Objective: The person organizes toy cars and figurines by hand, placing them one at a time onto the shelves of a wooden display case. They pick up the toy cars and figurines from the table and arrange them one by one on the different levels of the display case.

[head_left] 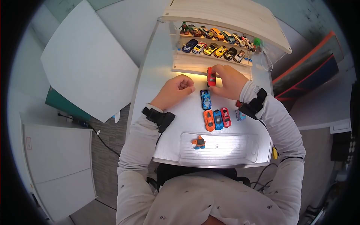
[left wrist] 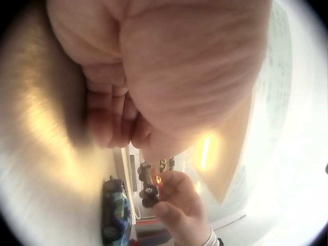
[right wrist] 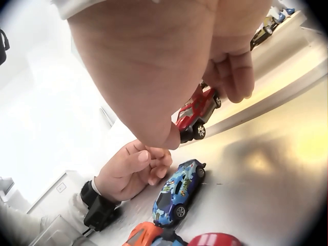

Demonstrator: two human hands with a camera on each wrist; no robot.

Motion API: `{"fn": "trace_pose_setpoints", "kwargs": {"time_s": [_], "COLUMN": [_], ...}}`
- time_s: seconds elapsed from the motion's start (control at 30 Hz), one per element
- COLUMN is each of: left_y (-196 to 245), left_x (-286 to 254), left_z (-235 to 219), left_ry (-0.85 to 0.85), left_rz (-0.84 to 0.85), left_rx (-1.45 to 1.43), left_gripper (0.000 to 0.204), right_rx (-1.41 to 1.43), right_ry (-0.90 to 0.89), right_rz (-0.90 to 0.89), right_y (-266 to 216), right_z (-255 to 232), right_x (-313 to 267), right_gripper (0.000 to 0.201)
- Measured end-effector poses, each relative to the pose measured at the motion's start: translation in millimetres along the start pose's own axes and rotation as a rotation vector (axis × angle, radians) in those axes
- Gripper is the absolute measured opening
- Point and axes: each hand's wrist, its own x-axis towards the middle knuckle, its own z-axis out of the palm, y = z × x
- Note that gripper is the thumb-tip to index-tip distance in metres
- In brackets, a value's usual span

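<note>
There are at least seventeen toy cars [head_left: 210,77], one clear tray [head_left: 232,149] and one orange figure [head_left: 200,142].

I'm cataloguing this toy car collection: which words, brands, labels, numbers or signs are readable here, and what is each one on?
No text can be read with certainty.
Blue patterned car: lettering-like markings, too blurred to read.
Red car in the right hand: no legible text.
Cars on the wooden rack: any decals too small to read.
Label on the white cabinet: too small to read.
Pale wall: dark marks, unclear whether writing.
</note>
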Motion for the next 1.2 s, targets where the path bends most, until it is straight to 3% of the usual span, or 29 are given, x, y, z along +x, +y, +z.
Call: {"fn": "trace_pose_setpoints", "kwargs": {"time_s": [0.17,0.33,0.43,0.53,0.73,1.2], "left_y": [-11,2,-14,-14,-19,-17], "left_x": [4,2,8,8,11,11], "left_z": [2,-3,-8,-7,-2,-1], "left_ry": [0.096,0.196,0.25,0.362,0.404,0.398], "left_rz": [0.096,0.091,0.121,0.288,0.411,0.37], "left_rx": [0.007,0.169,0.172,0.4,0.557,0.521], "left_gripper": [0.031,0.037,0.037,0.039,0.047,0.052], "right_rx": [-0.015,-0.057,-0.096,-0.115,-0.122,-0.182], "right_ry": [0.048,0.042,0.046,0.091,0.071,0.117], "right_rz": [-0.091,0.008,0.025,-0.007,0.027,-0.007], "right_y": [-13,-28,-29,-23,-21,-18], "right_z": [16,24,30,41,48,50], "right_x": [35,55,63,71,84,92], "right_gripper": [0.047,0.048,0.05,0.05,0.047,0.043]}}
